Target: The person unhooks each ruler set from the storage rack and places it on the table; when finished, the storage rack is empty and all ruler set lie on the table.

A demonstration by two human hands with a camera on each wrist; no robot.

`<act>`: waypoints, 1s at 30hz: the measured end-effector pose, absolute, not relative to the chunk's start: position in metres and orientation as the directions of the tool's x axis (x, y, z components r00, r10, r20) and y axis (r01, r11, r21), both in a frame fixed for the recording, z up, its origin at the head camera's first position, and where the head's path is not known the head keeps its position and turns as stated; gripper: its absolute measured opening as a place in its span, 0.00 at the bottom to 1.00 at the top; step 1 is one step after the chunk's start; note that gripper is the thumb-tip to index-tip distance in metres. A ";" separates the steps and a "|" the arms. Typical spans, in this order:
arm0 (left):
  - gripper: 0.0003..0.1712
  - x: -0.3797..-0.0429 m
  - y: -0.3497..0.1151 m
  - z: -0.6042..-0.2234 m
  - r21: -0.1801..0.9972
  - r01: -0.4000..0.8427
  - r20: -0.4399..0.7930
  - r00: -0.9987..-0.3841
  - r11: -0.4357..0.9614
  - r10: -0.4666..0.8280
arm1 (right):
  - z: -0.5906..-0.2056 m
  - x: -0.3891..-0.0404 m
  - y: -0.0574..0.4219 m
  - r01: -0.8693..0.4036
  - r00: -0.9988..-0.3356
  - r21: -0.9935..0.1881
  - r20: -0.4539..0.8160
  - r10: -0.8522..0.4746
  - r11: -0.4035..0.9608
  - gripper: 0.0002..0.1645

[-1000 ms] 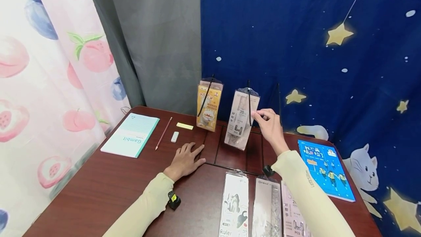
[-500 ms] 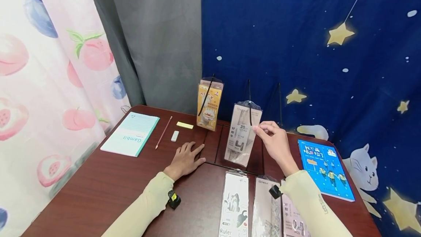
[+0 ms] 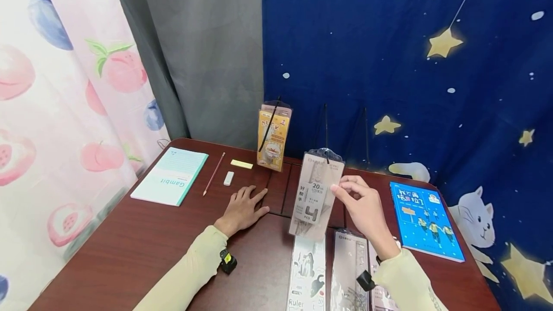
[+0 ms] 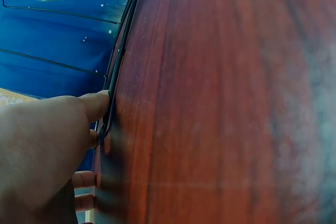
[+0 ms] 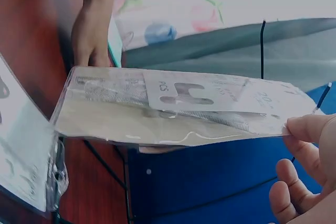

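Right hand point(image 3: 365, 205), centre-right of the head view: thumb and fingers pinch the right edge of a clear ruler packet point(image 3: 314, 193), held in the air above the table's middle. Packet hangs upright, its lower end over the ruler packs point(image 3: 345, 272) lying flat at bottom centre. Left hand point(image 3: 242, 210), centre frame: flat, fingers spread, palm down on the dark red table point(image 3: 129, 248), holding nothing. Outward: yellow packet point(image 3: 272, 139) on a wire stand at upper centre; teal notebook point(image 3: 170, 182), pencil point(image 3: 214, 173) and eraser point(image 3: 228, 178) at left; blue book point(image 3: 425, 220) at right.
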State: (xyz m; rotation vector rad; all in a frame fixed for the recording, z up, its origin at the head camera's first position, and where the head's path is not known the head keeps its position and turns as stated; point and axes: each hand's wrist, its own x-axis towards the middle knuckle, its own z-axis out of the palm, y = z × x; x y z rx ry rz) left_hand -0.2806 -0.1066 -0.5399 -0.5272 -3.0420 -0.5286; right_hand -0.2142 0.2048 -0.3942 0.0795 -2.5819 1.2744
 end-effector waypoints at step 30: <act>0.33 -0.283 -0.108 -0.542 0.281 0.348 0.071 -0.937 0.894 0.342 | -0.467 -0.132 0.124 -0.080 -0.994 -0.916 0.101 0.033 0.394 0.06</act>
